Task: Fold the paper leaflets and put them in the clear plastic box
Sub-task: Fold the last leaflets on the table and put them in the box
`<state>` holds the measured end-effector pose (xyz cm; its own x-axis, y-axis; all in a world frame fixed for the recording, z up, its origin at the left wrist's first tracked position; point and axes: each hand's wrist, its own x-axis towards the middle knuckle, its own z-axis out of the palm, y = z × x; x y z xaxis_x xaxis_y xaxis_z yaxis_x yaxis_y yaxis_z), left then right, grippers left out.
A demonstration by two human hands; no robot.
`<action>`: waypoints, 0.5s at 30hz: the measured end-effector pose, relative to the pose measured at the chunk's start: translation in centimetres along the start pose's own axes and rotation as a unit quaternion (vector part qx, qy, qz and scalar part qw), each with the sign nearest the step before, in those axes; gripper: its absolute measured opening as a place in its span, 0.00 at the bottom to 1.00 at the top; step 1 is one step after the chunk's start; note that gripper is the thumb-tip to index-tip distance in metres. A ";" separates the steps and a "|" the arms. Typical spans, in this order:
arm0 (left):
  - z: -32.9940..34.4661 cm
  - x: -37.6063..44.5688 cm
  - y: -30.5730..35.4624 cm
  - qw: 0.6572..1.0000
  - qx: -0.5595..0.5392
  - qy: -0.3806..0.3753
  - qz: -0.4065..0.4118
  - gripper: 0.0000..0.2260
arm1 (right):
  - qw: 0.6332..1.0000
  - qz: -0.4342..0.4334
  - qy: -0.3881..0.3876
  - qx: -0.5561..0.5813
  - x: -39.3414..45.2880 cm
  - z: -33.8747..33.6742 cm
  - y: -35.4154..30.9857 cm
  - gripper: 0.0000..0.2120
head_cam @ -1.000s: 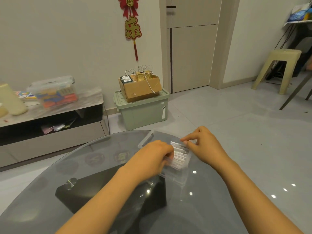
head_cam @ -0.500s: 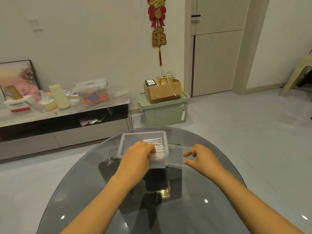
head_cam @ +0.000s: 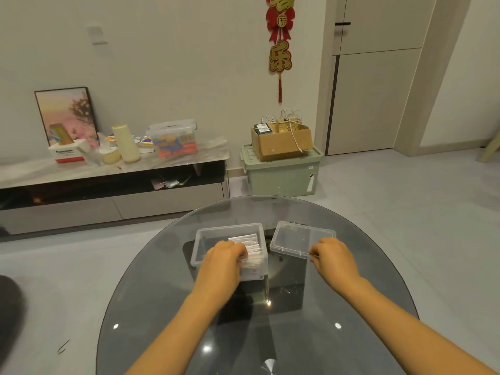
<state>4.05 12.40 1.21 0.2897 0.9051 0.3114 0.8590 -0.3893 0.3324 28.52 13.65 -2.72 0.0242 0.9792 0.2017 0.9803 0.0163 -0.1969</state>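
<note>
Comparing with half a second ago, the clear lid (head_cam: 302, 239) now lies fully apart from the clear plastic box (head_cam: 228, 250), flat on the glass counter (head_cam: 162, 307) just right of it, where before it overlapped the box's right side; the right hand (head_cam: 331, 259) has gone from open, spread fingers to a pinch on the lid's near right corner; the left hand (head_cam: 224, 262) stays at the box's near rim, curled over the folded paper leaflets (head_cam: 250, 246); the box itself has kept its place near the counter's middle.

The leaflets stand packed on edge in the right half of the box, white and too small to read; the left fingers are tucked under the knuckles, so whether they grip the leaflets or only press on them cannot be told; the near leaflets are hidden by that hand and by the frosted wall; both forearms are cut off at the bottom edge.

The counter's far curved edge lies well beyond box and lid; bare glass spreads to the left of the box, to the right of the lid, and toward the person; a dark base (head_cam: 284, 293) shows through the glass beneath.
</note>
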 end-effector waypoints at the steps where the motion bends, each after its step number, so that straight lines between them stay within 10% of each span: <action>1: 0.0 -0.1 0.1 1.000 -0.005 -0.001 0.003 0.08 | 1.000 -0.004 0.004 -0.005 -0.1 0.0 -0.1 0.10; 9: -0.8 0.6 4.0 0.994 -0.095 0.043 0.041 0.09 | 1.000 0.011 -0.007 -0.023 -1.6 -1.0 0.6 0.12; 15: 3.2 3.7 10.3 0.985 -0.128 -0.116 -0.024 0.16 | 0.998 0.059 -0.028 0.021 -3.4 -2.5 2.8 0.08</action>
<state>15.29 12.34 2.96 0.3656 0.9266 0.0883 0.7482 -0.3490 0.5642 31.63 9.85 -1.57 0.1265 0.9846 0.1207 0.9622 -0.0922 -0.2563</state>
